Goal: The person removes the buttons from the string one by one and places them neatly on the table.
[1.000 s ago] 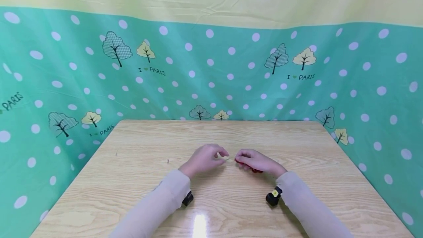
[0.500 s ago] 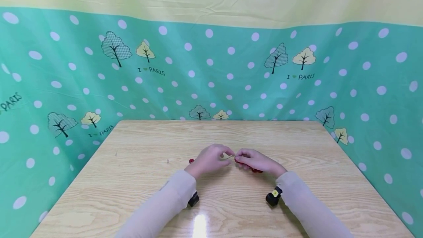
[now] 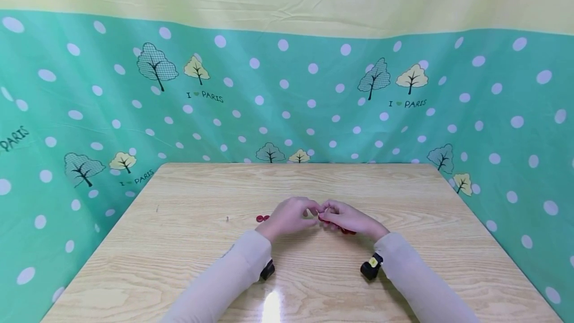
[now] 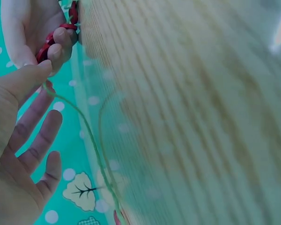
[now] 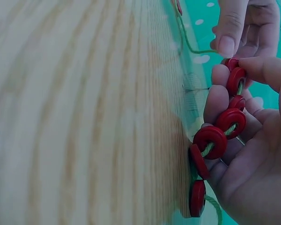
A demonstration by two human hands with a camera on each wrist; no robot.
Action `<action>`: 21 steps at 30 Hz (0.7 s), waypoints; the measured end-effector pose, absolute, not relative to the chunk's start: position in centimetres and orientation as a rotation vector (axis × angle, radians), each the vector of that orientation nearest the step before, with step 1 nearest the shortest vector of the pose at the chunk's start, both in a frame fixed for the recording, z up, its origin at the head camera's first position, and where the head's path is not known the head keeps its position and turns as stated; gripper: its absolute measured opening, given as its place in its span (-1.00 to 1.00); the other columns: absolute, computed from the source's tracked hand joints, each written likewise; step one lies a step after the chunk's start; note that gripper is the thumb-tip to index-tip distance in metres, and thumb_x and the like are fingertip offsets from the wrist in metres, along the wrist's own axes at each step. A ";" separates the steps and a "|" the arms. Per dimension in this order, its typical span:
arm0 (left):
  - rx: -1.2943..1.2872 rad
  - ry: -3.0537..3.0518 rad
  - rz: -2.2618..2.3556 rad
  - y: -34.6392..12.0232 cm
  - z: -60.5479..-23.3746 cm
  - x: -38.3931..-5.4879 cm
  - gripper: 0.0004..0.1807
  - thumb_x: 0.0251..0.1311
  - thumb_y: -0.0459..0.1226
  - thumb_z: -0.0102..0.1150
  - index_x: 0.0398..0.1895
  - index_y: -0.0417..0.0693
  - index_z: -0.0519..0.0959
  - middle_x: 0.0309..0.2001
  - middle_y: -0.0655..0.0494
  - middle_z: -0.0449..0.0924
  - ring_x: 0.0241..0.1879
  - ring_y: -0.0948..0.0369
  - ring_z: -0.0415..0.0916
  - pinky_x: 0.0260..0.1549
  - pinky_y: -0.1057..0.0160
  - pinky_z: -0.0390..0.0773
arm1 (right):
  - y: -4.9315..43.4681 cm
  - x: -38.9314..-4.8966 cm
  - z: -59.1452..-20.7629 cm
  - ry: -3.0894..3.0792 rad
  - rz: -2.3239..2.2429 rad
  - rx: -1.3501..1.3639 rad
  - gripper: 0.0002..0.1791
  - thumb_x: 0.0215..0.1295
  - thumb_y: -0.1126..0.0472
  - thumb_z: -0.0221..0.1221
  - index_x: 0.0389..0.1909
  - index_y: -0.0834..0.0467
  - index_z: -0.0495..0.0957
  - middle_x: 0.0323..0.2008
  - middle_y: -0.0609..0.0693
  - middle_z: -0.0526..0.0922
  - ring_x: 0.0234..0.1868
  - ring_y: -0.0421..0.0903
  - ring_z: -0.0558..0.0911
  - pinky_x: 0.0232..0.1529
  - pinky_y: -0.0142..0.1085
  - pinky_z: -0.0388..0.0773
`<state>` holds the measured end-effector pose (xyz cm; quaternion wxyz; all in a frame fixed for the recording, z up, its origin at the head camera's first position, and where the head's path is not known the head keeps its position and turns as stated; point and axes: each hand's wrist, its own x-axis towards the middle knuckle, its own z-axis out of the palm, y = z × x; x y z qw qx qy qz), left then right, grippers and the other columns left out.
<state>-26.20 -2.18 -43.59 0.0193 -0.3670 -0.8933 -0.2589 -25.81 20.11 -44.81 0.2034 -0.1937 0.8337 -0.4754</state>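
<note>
Several red buttons (image 5: 210,142), threaded on a green string (image 4: 85,123), hang across the curled fingers of my right hand (image 3: 347,217). Its thumb and forefinger pinch the button at the upper end of the row, seen in the right wrist view. Right against it, my left hand (image 3: 291,217) pinches the string between thumb and forefinger, its other fingers loosely spread. From there the string droops in a curve toward the table, with a bit of red at its far end. A pair of red buttons (image 3: 263,218) shows on the table behind my left wrist.
The wooden table (image 3: 188,263) reaches back to a green dotted curtain (image 3: 287,113), which also hangs along both sides. A tiny dark speck (image 3: 227,219) lies left of the hands. Black wrist cameras (image 3: 370,267) sit under the sleeves.
My left hand has moved right until its fingertips meet those of my right hand. The pair of red buttons has come into view behind the left wrist. The right hand has stayed nearly still.
</note>
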 end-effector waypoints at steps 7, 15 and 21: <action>-1.150 -2.789 -0.816 -1.6 -43.9 -26.3 -0.71 0.24 -0.10 0.39 -0.01 0.09 0.71 -0.28 0.37 0.69 -0.27 0.36 0.60 -0.24 0.41 0.52 | 20.1 -25.6 -44.7 2.325 -1.323 -0.539 -0.67 0.54 -0.06 0.04 0.10 0.07 0.44 -0.35 0.05 0.57 -0.51 -0.08 0.42 -0.63 -0.34 0.27; -1.145 -2.773 -0.830 -1.4 -44.2 -26.5 -0.71 0.22 -0.07 0.39 -0.02 0.11 0.72 -0.22 0.36 0.71 -0.27 0.39 0.59 -0.25 0.43 0.51 | 20.1 -25.6 -44.6 2.321 -1.323 -0.533 -0.63 0.54 -0.10 0.02 0.11 0.07 0.44 -0.35 0.05 0.57 -0.46 -0.07 0.45 -0.61 -0.33 0.27; -1.142 -2.762 -0.830 -1.4 -44.4 -26.6 -0.72 0.21 -0.07 0.40 -0.04 0.11 0.72 -0.20 0.36 0.72 -0.26 0.40 0.60 -0.25 0.43 0.51 | 20.1 -25.6 -44.7 2.316 -1.332 -0.543 -0.63 0.55 -0.10 0.01 0.12 0.09 0.45 -0.31 0.05 0.60 -0.43 -0.07 0.48 -0.59 -0.34 0.28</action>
